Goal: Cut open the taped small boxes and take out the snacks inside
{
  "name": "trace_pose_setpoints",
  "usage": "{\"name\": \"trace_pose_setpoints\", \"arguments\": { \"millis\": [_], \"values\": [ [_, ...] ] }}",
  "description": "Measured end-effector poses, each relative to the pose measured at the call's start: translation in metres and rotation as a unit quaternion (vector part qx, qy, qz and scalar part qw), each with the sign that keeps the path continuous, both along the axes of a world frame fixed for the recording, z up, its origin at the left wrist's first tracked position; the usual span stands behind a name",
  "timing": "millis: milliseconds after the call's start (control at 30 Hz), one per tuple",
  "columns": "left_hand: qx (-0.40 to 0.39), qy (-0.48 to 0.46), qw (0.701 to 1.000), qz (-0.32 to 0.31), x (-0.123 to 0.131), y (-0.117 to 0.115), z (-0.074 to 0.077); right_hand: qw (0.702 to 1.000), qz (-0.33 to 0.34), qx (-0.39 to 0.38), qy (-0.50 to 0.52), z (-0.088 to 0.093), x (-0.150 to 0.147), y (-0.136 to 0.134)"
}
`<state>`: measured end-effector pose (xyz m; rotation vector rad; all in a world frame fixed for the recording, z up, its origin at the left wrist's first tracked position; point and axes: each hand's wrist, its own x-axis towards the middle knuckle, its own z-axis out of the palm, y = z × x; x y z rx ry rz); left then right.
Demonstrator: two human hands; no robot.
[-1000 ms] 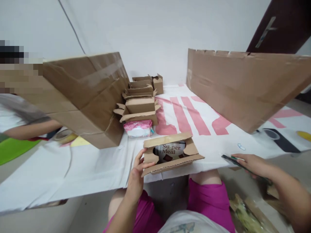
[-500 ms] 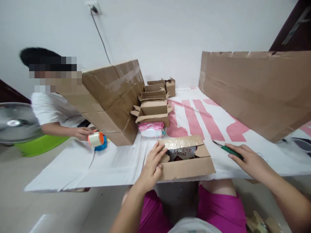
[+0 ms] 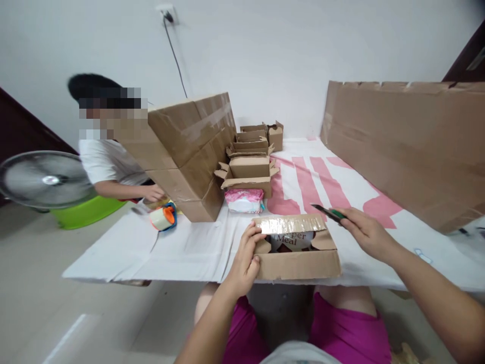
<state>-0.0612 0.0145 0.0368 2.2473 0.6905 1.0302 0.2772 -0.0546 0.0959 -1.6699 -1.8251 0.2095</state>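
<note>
A small cardboard box (image 3: 297, 266) lies at the table's near edge, its top partly open between two flaps. Inside it shows a pack (image 3: 290, 240) with printing that includes the word "Meal". My left hand (image 3: 244, 260) grips the box's left end, fingers over the far flap's corner and thumb on the near flap. In my right hand (image 3: 364, 230) is a green-handled utility knife (image 3: 329, 212), blade pointing left above the box's far right corner and apart from it.
Open cardboard boxes (image 3: 250, 169) stand in a row behind a pink wipes pack (image 3: 244, 200). A tall carton stack (image 3: 189, 156) rises at left, a large cardboard panel (image 3: 401, 146) at right. Beyond the stack, a co-worker's hand (image 3: 153, 193) is near a tape roll (image 3: 162, 217).
My right hand has brought the knife left, closer to the box's far right corner. My left hand keeps its hold. The co-worker's hand has come off the tape roll. The view has shifted slightly.
</note>
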Motion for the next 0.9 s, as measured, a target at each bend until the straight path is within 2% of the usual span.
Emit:
{"name": "trace_pose_setpoints", "arguments": {
  "millis": [133, 267, 367, 500, 900],
  "values": [
    [-0.009, -0.014, 1.000, 0.017, 0.003, -0.003, -0.002, 0.985, 0.128, -0.093, -0.063, 0.028, -0.030, 0.035],
    [-0.020, -0.016, 0.999, 0.027, 0.003, -0.005, -0.001, 0.965, 0.153, -0.121, -0.176, 0.041, -0.055, 0.067],
    [-0.020, -0.015, 0.999, 0.025, 0.002, -0.005, 0.000, 0.948, 0.177, -0.133, -0.228, 0.043, -0.062, 0.082],
    [-0.019, -0.015, 0.999, 0.026, 0.002, -0.004, 0.000, 0.933, 0.208, -0.133, -0.261, 0.041, -0.062, 0.088],
    [-0.021, -0.013, 1.000, 0.017, 0.002, -0.003, -0.001, 0.918, 0.273, -0.159, -0.239, 0.040, -0.058, 0.094]
  ]
}}
